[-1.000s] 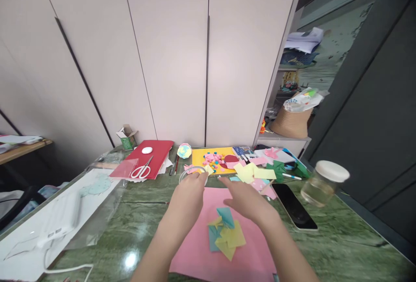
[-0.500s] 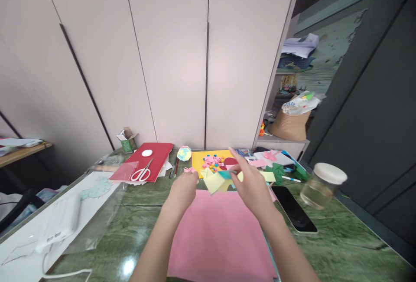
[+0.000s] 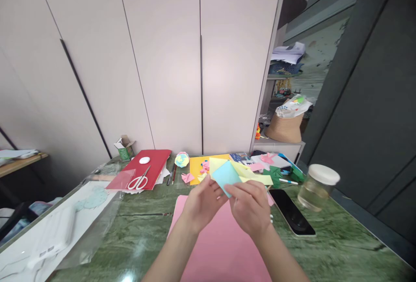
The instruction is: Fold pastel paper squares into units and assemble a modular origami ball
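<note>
A light-blue square of paper (image 3: pixel 226 177) is held up between both hands over a large pink sheet (image 3: pixel 224 247). My right hand (image 3: pixel 248 204) pinches its lower right edge, thumb and fingers together. My left hand (image 3: pixel 204 199) is beneath its left side, palm up with the fingers curled against it. Just behind the blue square lies pale yellow paper (image 3: pixel 242 170); whether it touches the hands I cannot tell. A small pink folded piece (image 3: pixel 187 178) rests to the left, beside the yellow-orange sheet (image 3: pixel 194 167).
At the left, white scissors (image 3: pixel 139 182) lie on a red folder (image 3: pixel 155 160), near a white device (image 3: pixel 55 234) on plastic. A black phone (image 3: pixel 292 212) and a lidded jar (image 3: pixel 316 188) stand on the right. Green folded papers (image 3: pixel 274 175) lie behind the phone.
Both hands have come together over the pink sheet. The blue paper now faces the camera in them, and the small pink piece near my left hand is uncovered. The view has shifted slightly.
</note>
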{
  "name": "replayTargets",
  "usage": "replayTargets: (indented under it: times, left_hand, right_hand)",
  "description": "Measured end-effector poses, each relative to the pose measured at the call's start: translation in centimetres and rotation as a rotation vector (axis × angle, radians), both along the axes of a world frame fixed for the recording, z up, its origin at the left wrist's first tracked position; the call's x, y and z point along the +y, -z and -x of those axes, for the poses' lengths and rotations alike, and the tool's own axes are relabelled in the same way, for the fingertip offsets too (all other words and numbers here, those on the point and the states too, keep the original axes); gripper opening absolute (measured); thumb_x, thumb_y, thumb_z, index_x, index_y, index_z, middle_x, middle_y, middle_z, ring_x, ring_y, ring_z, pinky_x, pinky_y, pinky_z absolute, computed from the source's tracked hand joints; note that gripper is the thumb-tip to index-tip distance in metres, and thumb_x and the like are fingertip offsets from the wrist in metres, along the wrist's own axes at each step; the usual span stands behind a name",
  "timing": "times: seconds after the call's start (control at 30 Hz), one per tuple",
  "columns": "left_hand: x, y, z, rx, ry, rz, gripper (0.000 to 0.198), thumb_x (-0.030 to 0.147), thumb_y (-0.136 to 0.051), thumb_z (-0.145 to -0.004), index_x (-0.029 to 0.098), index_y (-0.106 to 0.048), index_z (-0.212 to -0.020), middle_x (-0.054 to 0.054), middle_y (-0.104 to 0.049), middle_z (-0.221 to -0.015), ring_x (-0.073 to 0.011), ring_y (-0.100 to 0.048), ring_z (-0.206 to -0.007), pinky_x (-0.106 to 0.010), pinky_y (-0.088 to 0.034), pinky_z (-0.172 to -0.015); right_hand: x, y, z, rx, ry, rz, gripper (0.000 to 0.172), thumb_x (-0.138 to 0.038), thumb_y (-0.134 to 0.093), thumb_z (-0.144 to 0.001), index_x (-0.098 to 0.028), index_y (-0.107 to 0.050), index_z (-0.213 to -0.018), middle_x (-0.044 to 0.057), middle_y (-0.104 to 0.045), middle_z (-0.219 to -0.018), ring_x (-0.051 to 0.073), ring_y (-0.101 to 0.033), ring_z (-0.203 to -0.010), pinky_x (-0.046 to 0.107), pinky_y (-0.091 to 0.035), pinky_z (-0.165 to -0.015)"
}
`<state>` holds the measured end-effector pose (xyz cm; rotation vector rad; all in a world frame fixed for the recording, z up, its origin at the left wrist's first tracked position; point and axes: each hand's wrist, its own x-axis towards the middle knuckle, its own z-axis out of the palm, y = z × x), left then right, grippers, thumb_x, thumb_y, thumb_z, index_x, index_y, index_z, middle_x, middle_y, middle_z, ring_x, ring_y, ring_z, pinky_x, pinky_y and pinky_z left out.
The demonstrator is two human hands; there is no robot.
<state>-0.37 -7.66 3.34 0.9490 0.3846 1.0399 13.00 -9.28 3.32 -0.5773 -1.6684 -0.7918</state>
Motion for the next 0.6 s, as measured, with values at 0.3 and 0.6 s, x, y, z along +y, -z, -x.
replayTargets:
  times: [0.3, 0.6]
  left_hand:
    - [0.8, -0.6, 0.6, -0.152, -0.148, 0.237, 0.015, 0.029, -0.052, -0.081, 0.017, -0.06, -0.087, -0.002, -0.068, -0.075, -0.0163, -0.065, -0.072, -0.029, -0.049, -0.068]
    - [-0.1, -0.6, 0.3, -0.073, -0.204, 0.226, 0.024, 0.039, -0.06, -0.075, 0.015, -0.056, -0.078, 0.002, -0.058, -0.059, -0.0127, -0.058, -0.052, -0.026, -0.045, -0.054]
  right_hand:
    - [0.1, -0.4, 2.1, -0.134, -0.183, 0.015, 0.012, -0.015, -0.058, -0.08, -0.026, -0.056, -0.083, -0.002, -0.07, -0.067, 0.011, -0.062, -0.066, 0.027, -0.049, -0.059]
    - [0.3, 0.0, 2.6, -0.235, -0.191, 0.114, 0.023, -0.011, -0.057, -0.08, -0.028, -0.057, -0.096, -0.003, -0.067, -0.069, 0.011, -0.062, -0.072, 0.028, -0.049, -0.063]
